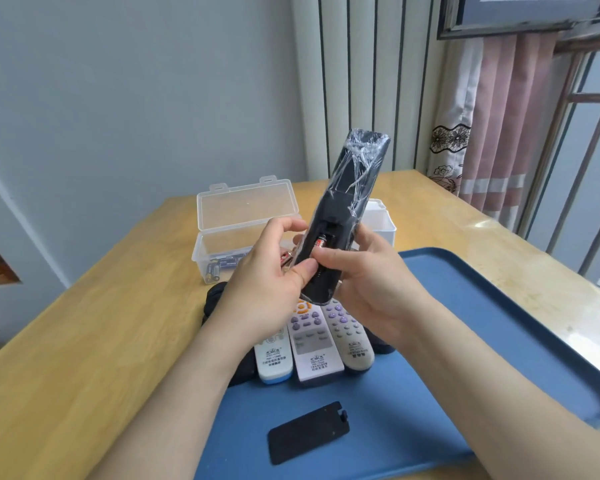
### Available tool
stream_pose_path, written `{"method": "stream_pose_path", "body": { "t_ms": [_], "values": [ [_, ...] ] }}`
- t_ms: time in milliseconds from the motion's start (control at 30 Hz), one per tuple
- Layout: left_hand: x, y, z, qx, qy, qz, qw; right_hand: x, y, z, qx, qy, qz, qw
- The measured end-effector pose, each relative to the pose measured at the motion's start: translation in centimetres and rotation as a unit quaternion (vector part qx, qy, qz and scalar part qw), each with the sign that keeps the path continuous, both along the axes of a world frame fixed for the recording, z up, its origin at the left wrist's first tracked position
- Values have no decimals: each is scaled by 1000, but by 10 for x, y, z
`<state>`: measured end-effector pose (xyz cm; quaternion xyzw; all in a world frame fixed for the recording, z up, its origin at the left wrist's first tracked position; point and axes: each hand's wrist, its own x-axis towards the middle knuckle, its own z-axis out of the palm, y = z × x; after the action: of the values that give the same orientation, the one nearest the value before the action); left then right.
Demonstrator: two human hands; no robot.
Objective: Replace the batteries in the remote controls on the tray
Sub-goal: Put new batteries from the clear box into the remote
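Lying nearest on the blue tray (499, 341), at 6 o'clock, a black battery cover (307, 433) sits loose and flat. Beyond it, three light remotes (314, 344) lie side by side on the tray, face up. Above them, left hand (271, 275) and right hand (368, 282) are both clamped on a black remote (347, 202), tilted toward 1 o'clock, back facing the camera, wrapped in clear film. Its compartment is open; a red battery (321, 242) is seated inside, both thumbs at the opening. At 11 o'clock on the worktop (84, 341), an open clear box (239, 223) holds batteries (219, 268).
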<state>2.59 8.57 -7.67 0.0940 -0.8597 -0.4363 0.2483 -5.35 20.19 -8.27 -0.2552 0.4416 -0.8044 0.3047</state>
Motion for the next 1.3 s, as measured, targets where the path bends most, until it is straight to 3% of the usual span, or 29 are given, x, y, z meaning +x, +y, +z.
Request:
{"method": "stream_pose_path", "body": {
  "t_ms": [133, 400, 733, 967, 1067, 1167, 1233, 1300],
  "values": [
    [-1, 2, -3, -57, -2, 19, 998, 0, 2, 1, 27, 10, -25, 999],
    [4, 8, 4, -86, 43, 51, 994, 8, 0, 7, 37, 24, 13, 999],
    [-1, 12, 1, -68, 66, 94, 991, 10, 2, 8, 66, 71, -23, 995],
    [-1, 11, -3, -47, 15, 80, 996, 9, -2, 0, 117, 108, -99, 982],
    [0, 8, 1, -6, -24, 38, 999, 5, -1, 0, 128, 102, -109, 980],
    [7, -4, 8, 121, -70, -71, 988, -2, 3, 3, 141, 53, -89, 985],
    [10, -10, 8, 181, -50, -101, 977, -5, 5, 4, 121, 4, -58, 991],
    [10, -11, 8, 178, -15, -81, 981, -5, 5, 4, 99, -17, -53, 994]
  ]
}}
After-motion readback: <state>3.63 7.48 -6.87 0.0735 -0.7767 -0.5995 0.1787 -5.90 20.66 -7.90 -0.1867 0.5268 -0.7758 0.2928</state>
